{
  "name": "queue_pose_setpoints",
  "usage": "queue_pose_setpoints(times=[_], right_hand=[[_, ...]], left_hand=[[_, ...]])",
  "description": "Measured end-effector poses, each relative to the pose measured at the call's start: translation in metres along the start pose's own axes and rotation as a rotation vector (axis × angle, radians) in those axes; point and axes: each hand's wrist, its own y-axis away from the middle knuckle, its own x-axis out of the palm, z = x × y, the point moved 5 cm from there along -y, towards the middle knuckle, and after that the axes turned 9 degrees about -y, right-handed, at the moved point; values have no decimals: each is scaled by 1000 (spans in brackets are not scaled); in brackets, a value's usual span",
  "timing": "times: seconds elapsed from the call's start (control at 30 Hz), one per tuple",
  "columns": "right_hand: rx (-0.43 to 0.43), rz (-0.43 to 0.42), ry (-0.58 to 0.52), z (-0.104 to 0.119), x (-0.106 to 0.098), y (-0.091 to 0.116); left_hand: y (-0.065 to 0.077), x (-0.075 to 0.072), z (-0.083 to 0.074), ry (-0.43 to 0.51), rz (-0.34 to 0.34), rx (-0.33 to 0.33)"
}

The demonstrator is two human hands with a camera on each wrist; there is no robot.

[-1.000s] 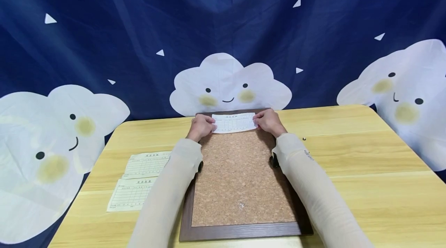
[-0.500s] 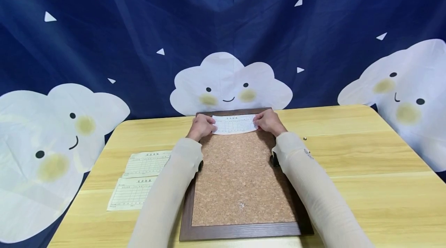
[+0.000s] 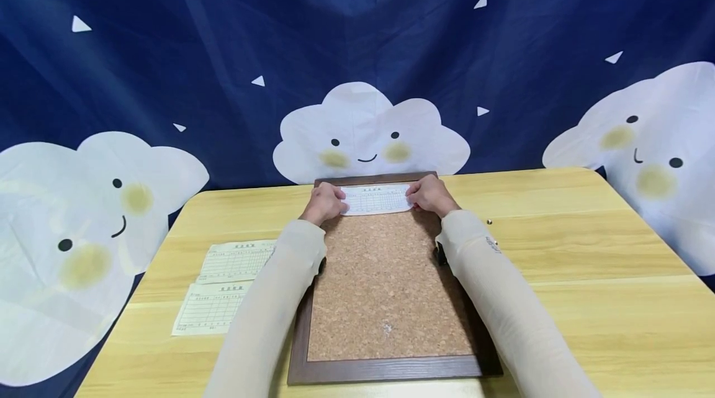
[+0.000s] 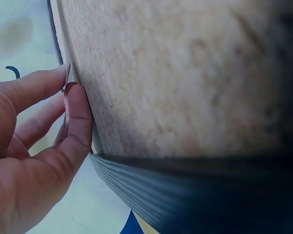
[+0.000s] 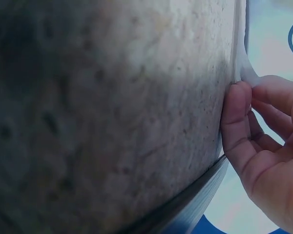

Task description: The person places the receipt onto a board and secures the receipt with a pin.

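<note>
A white printed form slip (image 3: 375,200) with a ruled grid spans the top of a framed cork board (image 3: 391,286). My left hand (image 3: 324,202) pinches its left end between thumb and fingers. At the opposite end, my right hand (image 3: 432,195) pinches the paper the same way. In the left wrist view, the left thumb (image 4: 79,107) lies close along the cork surface, and the paper edge shows between the fingertips. The right wrist view has the paper bending up at the right fingertips (image 5: 241,95), low over the cork.
Two more printed slips, an upper one (image 3: 234,261) and a lower one (image 3: 209,308), lie left of the board, partly behind the left sleeve. Small shiny metal bits (image 3: 489,221) sit on the wooden table (image 3: 603,298) at right. A cloud-patterned curtain (image 3: 368,31) hangs behind.
The slip between my hands has flattened and shifted slightly toward me, uncovering more of the board's top frame edge. Both hands keep their pinch and have barely moved.
</note>
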Motion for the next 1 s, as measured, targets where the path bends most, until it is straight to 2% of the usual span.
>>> queue_pose_setpoints(times=[0.2,0.43,0.83,1.0], right_hand=[[0,0,16,1,0,-1],[-10,-6,84,2,1,0],[10,-7,105,5,0,2],[-1,-11,134,5,0,1]], left_hand=[[0,-1,-1,-21,6,6],[2,-1,-4,-72,4,41],[5,-2,-4,-62,12,26],[4,-1,-4,-80,9,50]])
